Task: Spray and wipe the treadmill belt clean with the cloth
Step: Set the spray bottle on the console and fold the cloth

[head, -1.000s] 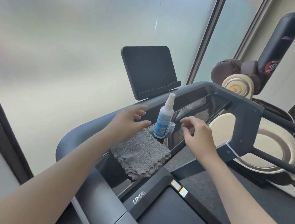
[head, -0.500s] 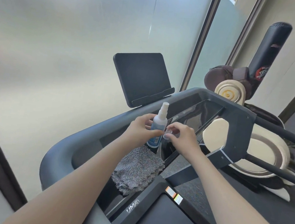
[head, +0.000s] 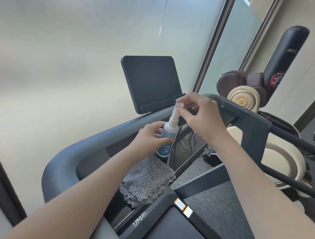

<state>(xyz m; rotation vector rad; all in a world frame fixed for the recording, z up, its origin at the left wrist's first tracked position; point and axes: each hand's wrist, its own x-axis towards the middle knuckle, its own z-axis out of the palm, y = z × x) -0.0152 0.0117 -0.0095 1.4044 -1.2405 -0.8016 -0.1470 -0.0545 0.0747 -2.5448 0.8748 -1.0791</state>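
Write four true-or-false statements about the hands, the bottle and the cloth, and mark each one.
1. The left hand grips the white plastic spray bottle with a blue label. True.
2. The right hand holds the fluffy grey cloth. False: it pinches the small clear cap at the bottle's top.
3. Neither hand holds the cloth. True.
4. The cloth is draped over the bottle. False: it lies on the dark console, by the bottle's base.
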